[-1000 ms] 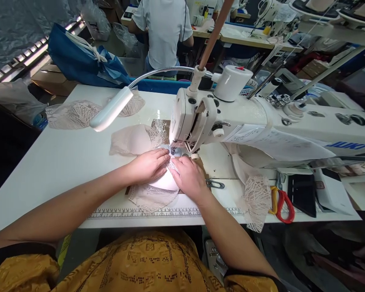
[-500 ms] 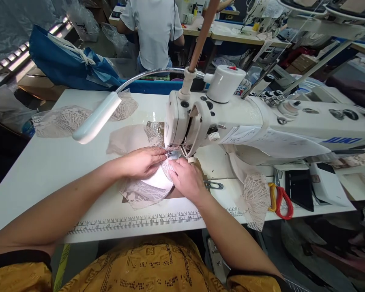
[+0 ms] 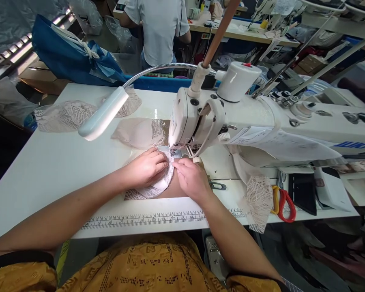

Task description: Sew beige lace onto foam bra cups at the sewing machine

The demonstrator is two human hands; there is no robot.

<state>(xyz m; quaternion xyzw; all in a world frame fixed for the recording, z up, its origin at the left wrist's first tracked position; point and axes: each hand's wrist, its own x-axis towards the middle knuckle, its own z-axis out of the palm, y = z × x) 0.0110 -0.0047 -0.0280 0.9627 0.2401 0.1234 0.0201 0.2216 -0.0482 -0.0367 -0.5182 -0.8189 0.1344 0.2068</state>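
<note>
Closely, left hand (image 3: 146, 168) spread flat on domed lace cup (image 3: 158, 185), right hand (image 3: 194, 181) grip pinching its edge.

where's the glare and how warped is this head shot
Head view: the lamp lights the lace piece at the needle nearly to washout; a glint sits on the table behind it; wide-angle distortion splays the table edges and stretches the corners; focus looks sharp.

Lace cup (image 3: 149, 192) partly beneath machine head (image 3: 194, 117)

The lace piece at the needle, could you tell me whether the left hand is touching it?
Touching: the head view shows the left hand lying flat on the lace piece, no gap between them.
</note>
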